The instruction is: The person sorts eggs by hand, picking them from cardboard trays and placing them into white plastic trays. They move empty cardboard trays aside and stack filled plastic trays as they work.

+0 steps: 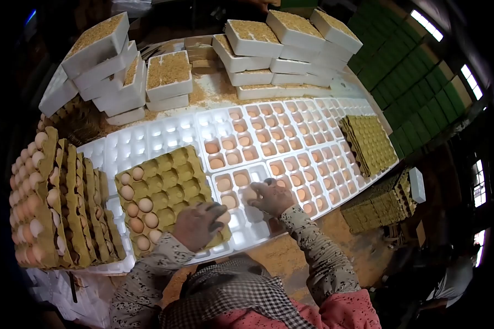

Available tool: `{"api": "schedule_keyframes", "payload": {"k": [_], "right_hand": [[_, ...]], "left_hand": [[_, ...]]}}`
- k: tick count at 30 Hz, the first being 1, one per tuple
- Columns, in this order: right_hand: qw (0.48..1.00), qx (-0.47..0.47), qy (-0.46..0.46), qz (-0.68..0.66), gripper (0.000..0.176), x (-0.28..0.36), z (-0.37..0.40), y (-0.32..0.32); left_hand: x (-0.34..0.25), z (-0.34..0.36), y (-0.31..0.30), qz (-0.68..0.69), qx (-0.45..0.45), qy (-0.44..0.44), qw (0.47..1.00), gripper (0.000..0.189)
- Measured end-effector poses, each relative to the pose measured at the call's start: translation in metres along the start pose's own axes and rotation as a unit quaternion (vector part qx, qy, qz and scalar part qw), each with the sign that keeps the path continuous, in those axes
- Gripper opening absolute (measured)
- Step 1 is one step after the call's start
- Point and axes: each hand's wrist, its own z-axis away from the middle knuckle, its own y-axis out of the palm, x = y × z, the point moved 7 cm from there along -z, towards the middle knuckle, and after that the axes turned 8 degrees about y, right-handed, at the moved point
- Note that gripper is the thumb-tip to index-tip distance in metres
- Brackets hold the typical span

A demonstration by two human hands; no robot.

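Note:
My left hand (198,226) is above the near right corner of a pulp egg tray (175,178), its fingers curled round an egg (224,217) that shows past the fingertips. Several brown and pale eggs (145,205) sit in the left part of that tray; its other cups hold none. My right hand (272,198) reaches over a white foam egg box (241,222), thumb and fingers bent around an egg (250,194) at one of its cells. Left of these fingers, eggs (228,201) lie in the cells of the same box.
Stacked pulp trays full of eggs (33,203) stand at the left. More foam boxes with eggs (277,131) cover the table. A stack of pulp trays (372,143) lies on the right. Foam lids topped with shavings (252,33) are piled behind; green cartons (411,82) line the wall.

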Motion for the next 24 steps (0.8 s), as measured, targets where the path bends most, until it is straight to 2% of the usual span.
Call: {"api": "schedule_keyframes", "payload": {"k": [1, 2, 3, 4, 5, 6, 7, 9, 11, 12, 13, 15, 16, 18, 19, 20, 21, 22, 23, 24], "right_hand": [[0.992, 0.015, -0.012, 0.129, 0.051, -0.006, -0.009, 0.007], [0.996, 0.041, -0.015, 0.083, 0.042, -0.006, -0.013, 0.004], [0.995, 0.044, -0.021, 0.083, 0.042, -0.006, -0.019, -0.005], [0.998, 0.006, -0.009, -0.062, 0.038, -0.006, -0.028, -0.022], [0.978, -0.03, 0.007, -0.206, 0.034, -0.011, -0.035, -0.034], [0.905, -0.087, -0.07, -0.41, 0.028, -0.021, -0.048, -0.033], [0.846, -0.134, -0.093, -0.508, 0.025, -0.026, -0.057, -0.032], [0.861, -0.173, -0.148, -0.454, 0.021, -0.031, -0.075, -0.016], [0.92, -0.192, -0.222, -0.26, 0.023, -0.024, -0.082, -0.001], [0.926, -0.237, -0.221, -0.195, 0.024, -0.016, -0.076, -0.003], [0.925, -0.282, -0.218, -0.13, 0.025, -0.003, -0.067, -0.012], [0.922, -0.281, -0.219, -0.151, 0.03, 0.017, -0.057, -0.019], [0.916, -0.271, -0.244, -0.17, 0.029, 0.049, -0.037, -0.033], [0.921, -0.129, -0.312, -0.193, 0.029, 0.117, 0.002, -0.023], [0.892, -0.082, -0.418, -0.15, 0.029, 0.151, 0.02, -0.004], [0.859, -0.075, -0.497, -0.101, 0.031, 0.189, 0.047, 0.005], [0.853, -0.03, -0.514, -0.082, 0.03, 0.215, 0.061, 0.026], [0.861, 0.009, -0.505, -0.058, 0.029, 0.232, 0.067, 0.054], [0.865, -0.009, -0.501, -0.015, 0.029, 0.243, 0.068, 0.079], [0.879, -0.007, -0.478, -0.005, 0.029, 0.25, 0.065, 0.094]], "left_hand": [[-0.01, -0.015, 0.026, -0.047, 0.059, 0.027, 0.997, 0.032], [-0.008, -0.026, 0.044, -0.051, 0.058, 0.025, 0.997, 0.032], [-0.005, -0.034, 0.068, -0.072, 0.09, 0.043, 0.992, 0.031], [-0.008, -0.042, 0.084, -0.091, 0.122, 0.061, 0.986, 0.03], [-0.013, -0.051, 0.089, -0.092, 0.125, 0.055, 0.986, 0.03], [-0.019, -0.062, 0.082, -0.014, 0.039, 0.048, 0.998, 0.028], [-0.024, -0.068, 0.076, 0.063, -0.05, 0.038, 0.996, 0.028], [-0.032, -0.075, 0.097, 0.006, -0.064, 0.112, 0.992, 0.029], [-0.02, -0.067, 0.151, -0.107, 0.138, 0.079, 0.981, 0.032], [-0.02, -0.064, 0.148, -0.084, 0.166, 0.048, 0.981, 0.04], [-0.019, -0.052, 0.131, -0.071, 0.055, 0.089, 0.992, 0.044], [-0.015, -0.026, 0.055, -0.041, -0.027, 0.025, 0.998, 0.043], [-0.004, 0.003, 0.017, -0.057, -0.102, -0.016, 0.993, 0.039], [0.03, 0.073, -0.054, 0.023, -0.221, -0.213, 0.951, 0.039], [0.045, 0.113, -0.075, 0.014, -0.298, -0.26, 0.918, 0.039], [0.047, 0.145, -0.089, 0.004, -0.304, -0.315, 0.899, 0.035], [0.048, 0.171, -0.09, -0.036, -0.312, -0.298, 0.902, 0.034], [0.045, 0.185, -0.083, -0.068, -0.243, -0.274, 0.928, 0.034], [0.041, 0.194, -0.074, -0.099, -0.174, -0.248, 0.948, 0.034], [0.038, 0.203, -0.07, -0.097, -0.177, -0.247, 0.948, 0.034]]}}
